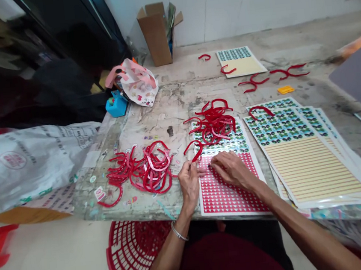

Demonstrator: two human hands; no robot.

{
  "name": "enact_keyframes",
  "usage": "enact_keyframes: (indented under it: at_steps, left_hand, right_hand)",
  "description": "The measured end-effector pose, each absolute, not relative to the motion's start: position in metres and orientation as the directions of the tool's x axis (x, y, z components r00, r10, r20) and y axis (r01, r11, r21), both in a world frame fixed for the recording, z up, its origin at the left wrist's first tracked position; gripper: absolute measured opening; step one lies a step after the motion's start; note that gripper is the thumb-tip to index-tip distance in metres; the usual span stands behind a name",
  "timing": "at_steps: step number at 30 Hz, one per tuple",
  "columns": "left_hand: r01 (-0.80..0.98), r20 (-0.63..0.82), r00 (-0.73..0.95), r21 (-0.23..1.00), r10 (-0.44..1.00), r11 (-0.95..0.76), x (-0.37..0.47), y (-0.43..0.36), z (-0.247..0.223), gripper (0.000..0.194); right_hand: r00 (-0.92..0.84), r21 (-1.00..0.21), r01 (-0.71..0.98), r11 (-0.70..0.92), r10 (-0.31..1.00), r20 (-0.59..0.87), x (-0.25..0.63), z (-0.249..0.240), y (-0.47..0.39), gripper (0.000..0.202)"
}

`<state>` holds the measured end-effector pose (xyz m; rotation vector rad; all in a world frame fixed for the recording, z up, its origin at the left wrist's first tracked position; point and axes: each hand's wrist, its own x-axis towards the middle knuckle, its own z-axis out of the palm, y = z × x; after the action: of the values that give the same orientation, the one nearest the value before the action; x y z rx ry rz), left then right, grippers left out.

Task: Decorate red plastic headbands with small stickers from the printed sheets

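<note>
Red, thin and bent into an open C, the curved red band (197, 154) was clamped at its lower end between the thumb and fingers of the left hand (189, 184), its arch standing up beyond the fingertips. Just beside it, the right hand (232, 170) hovered over or rested on the sheet with its fingers bent; whether they were pinched together on anything, I could not tell. Beneath the right hand lay a flat, white-edged sticker sheet (229, 200), its near part covered in rows of small red and pink motifs, its far part in green, blue and black ones. A tangled heap of red hoops (214, 125) covered the sheet's far left corner, slim arcs crossing one another. To the left of the hands, a second pile of red and pink hoops (151, 168) sprawled on the worn, paint-smeared tabletop (162, 115), some showing smooth pink inner faces. On the right, overlapping sheets with yellow stripes (313, 168) fanned out, a single red arc (261, 110) lying across the top one. Farther back were a small yellow piece (285, 90), a smaller half-yellow sheet (242, 65) and an open brown cardboard box (157, 38) by the pale wall. A crinkled white plastic bag with pink handles (139, 83) slumped near a bright blue container (116, 106), and a red lattice basket (128, 256) sat below the table edge.
</note>
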<state>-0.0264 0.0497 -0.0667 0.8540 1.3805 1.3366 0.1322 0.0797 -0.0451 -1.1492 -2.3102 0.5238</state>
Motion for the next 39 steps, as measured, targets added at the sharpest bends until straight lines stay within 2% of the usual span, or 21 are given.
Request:
enact_keyframes:
  at_steps: [6, 16, 28, 32, 35, 39]
  left_hand:
    - [-0.21, -0.25, -0.157, 0.954, 0.955, 0.215, -0.025, 0.009, -0.06, 0.028]
    - [-0.22, -0.261, -0.111, 0.947, 0.959, 0.232, -0.027, -0.007, -0.073, 0.023]
    - [-0.219, -0.266, -0.14, 0.948, 0.954, 0.232, -0.023, -0.005, -0.078, 0.022]
    - [-0.215, -0.26, -0.139, 0.95, 0.956, 0.227, -0.024, -0.005, -0.077, 0.023]
    - [-0.222, -0.254, -0.135, 0.95, 0.958, 0.22, -0.024, -0.006, -0.078, 0.026]
    - [-0.235, -0.252, -0.133, 0.948, 0.959, 0.216, -0.024, -0.006, -0.081, 0.027]
  right_hand:
    - [-0.571, -0.618, 0.56, 0.552, 0.798, 0.194, 0.13, -0.05, 0.008, 0.011]
    - [-0.68, -0.493, 0.534, 0.687, 0.695, 0.233, 0.119, -0.067, -0.011, 0.016]
    - [-0.743, -0.458, 0.496, 0.738, 0.633, 0.216, 0.117, -0.065, -0.009, 0.013]
    - [-0.737, -0.524, 0.454, 0.721, 0.634, 0.234, 0.114, -0.069, -0.011, 0.008]
    - [-0.689, -0.563, 0.477, 0.675, 0.685, 0.236, 0.114, -0.071, -0.012, 0.008]
    - [-0.65, -0.528, 0.536, 0.659, 0.721, 0.241, 0.116, -0.072, -0.013, 0.009]
